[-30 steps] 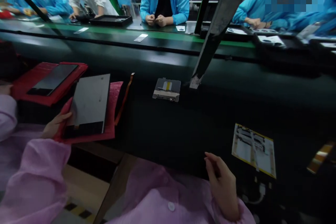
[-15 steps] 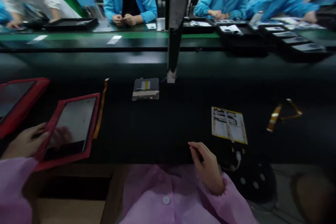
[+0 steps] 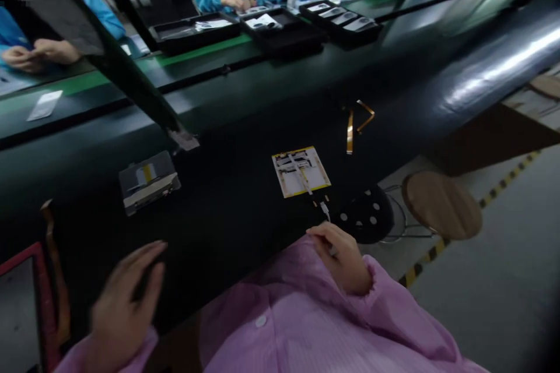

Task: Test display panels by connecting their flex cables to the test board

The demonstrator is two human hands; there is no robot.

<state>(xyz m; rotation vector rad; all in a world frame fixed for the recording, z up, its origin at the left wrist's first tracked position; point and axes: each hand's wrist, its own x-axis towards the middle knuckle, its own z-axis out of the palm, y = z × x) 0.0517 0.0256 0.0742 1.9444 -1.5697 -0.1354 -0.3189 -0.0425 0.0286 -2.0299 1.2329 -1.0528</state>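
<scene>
One big change is in the left hand [image 3: 125, 297]: half a second ago it is on the red wrap [image 3: 45, 297] that holds the flat screen [image 3: 18, 312], and now it is away from them. It is over the dark table [image 3: 227, 204], but I cannot tell if it touches. Its thumb and fingers are apart, and I see nothing between them. The wrap and screen lie at the bottom left, partly cut off from view. A long orange strip [image 3: 58, 280] lies between the wrap and the left hand. Farther up the table is a grey part [image 3: 151, 183].

The right hand [image 3: 339, 256] stays low, near the front edge of the table. Its fingers are half curled, with a small gap by the thumb, and I see nothing in it. Just above it is a white plug [image 3: 324, 208], and then a flat white panel [image 3: 301, 172] with yellow edges. Thin copper strips [image 3: 350, 134] lie past it. The view is turned more to the right, so a round wooden stool [image 3: 441, 204] now shows.
</scene>
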